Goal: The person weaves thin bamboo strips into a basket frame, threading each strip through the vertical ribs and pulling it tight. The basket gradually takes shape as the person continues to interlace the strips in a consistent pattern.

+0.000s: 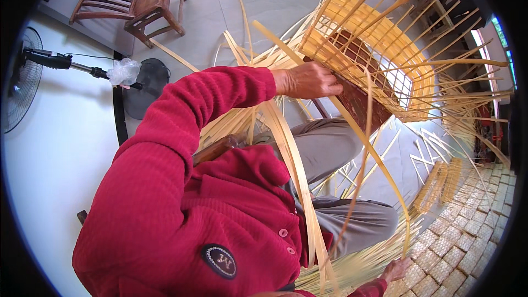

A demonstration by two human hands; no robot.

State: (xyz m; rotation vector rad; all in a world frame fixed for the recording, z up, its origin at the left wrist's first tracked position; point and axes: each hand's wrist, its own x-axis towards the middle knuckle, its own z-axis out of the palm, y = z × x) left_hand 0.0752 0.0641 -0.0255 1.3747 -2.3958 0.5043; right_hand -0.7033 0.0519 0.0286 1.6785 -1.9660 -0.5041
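Grey tiled floor [203, 5] spreads around and beneath the work, littered with cut strips beyond the left fingers and to their right. Nearest, a red jacket [143, 187] and grey trousers [324, 135] fill the space on the body's side of both hands, and a bundle of broad pale strips [297, 170] hangs over the lap, below the left fingers. The left hand [308, 81] has its fingers curled closed on a long yellow strip [355, 124], which bows down to the right hand [395, 270]; whether those far smaller-looking fingers grip its end I cannot tell.

Just beyond the left fingers and to their right is the woven basket [399, 33], unfinished: open square mesh, a dense honey-yellow band round the wall, and long uneven stakes [473, 62] bristling outward. Reddish-brown worktop [357, 102], its surface worn, shows through the mesh and just below the left fingers. Farther off, up and to their left, stand a slatted wooden chair [157, 0] and a fan [33, 71] with crumpled clear plastic [124, 71] on its pole.
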